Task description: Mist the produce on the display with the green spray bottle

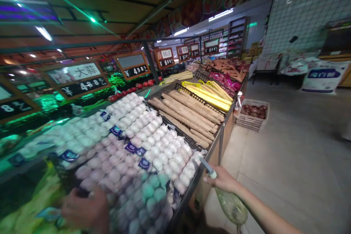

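Spray bottle [231,201] held by the garlic [131,150], work looks underway.
Right hand [222,179] closed round it beside the garlic; left hand [85,210] rests on the bags, grip unclear.

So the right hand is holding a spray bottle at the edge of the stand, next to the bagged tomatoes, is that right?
Not quite. The head view shows the right hand holding the spray bottle at the stand's edge, but the bags beside it hold garlic, not tomatoes.

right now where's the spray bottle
In the head view it is at lower right: the spray bottle is held in the right hand, its nozzle at the front edge of the garlic display.
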A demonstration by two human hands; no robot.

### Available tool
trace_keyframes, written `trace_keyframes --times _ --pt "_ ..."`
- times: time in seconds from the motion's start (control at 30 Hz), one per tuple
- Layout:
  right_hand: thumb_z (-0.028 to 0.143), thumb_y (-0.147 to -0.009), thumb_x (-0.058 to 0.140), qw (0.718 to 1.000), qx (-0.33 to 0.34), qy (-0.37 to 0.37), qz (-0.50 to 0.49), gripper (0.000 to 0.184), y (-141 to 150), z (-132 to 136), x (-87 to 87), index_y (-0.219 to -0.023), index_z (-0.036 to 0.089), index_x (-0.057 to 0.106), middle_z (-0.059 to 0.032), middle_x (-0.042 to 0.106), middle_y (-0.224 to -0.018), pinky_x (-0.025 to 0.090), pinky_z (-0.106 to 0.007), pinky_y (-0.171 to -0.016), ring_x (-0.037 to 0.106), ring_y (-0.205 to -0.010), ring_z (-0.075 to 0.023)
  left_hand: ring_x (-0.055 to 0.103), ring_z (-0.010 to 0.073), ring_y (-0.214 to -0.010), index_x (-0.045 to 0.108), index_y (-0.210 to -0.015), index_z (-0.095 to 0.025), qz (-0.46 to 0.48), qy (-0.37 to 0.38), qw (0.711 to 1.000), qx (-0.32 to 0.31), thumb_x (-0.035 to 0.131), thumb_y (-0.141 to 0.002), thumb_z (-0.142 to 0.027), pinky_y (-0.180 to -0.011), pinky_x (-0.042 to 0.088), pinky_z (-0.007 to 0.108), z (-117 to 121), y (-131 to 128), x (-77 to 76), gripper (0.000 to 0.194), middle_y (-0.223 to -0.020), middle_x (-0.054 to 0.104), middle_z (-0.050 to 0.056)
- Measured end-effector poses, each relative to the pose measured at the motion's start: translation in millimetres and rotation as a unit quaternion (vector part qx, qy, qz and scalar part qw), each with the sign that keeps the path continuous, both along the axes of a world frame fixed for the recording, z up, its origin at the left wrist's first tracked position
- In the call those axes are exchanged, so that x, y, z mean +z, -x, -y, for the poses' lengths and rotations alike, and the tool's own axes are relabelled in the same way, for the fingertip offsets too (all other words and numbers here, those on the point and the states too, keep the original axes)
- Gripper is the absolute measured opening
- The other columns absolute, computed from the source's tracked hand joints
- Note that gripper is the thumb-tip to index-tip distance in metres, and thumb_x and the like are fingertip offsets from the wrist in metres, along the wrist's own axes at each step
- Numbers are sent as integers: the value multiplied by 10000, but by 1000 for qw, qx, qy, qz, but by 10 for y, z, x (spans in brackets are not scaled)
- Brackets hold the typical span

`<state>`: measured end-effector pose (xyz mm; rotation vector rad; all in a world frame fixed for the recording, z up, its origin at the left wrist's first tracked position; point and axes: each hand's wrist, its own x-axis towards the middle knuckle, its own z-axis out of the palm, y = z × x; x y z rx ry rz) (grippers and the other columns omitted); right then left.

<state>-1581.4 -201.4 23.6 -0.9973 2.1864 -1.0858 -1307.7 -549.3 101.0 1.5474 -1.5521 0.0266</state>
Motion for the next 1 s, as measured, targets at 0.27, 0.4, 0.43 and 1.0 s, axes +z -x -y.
trace_keyframes --times 0.27,0.4,0.43,1.0 --pt "366 -705 701 984 174 36 16 269 380 -167 -11 -905 212 608 61 546 -724 360 -203 -611 523 -681 -125 542 363 -1168 519 -1305 -36 122 -7 976 -179 410 -911 -457 -937 464 519 -1008 2064 -407 587 -1300 546 267" --pt "379 -680 734 976 213 44 24 280 634 -162 45 -857 218 589 74 519 -706 342 -192 -599 514 -671 -112 328 386 -1390 409 -1410 -42 168 52 975 -135 403 -936 -454 -1079 294 612 -1128 2330 -740 628 -1449 420 278" --pt "380 -674 739 975 218 43 24 281 702 -160 62 -844 219 583 77 513 -700 339 -191 -597 510 -666 -109 324 378 -1396 398 -1419 -48 171 60 975 -130 406 -937 -452 -1089 281 608 -1124 2333 -777 629 -1458 414 273" --pt "474 -812 576 998 5 15 -61 465 2424 -470 217 -1201 223 609 -2 684 -846 463 -284 -739 639 -810 -209 437 349 -1331 448 -1399 -102 193 51 977 -74 371 -938 -478 -1042 353 528 -1136 2419 -722 600 -1433 482 215"
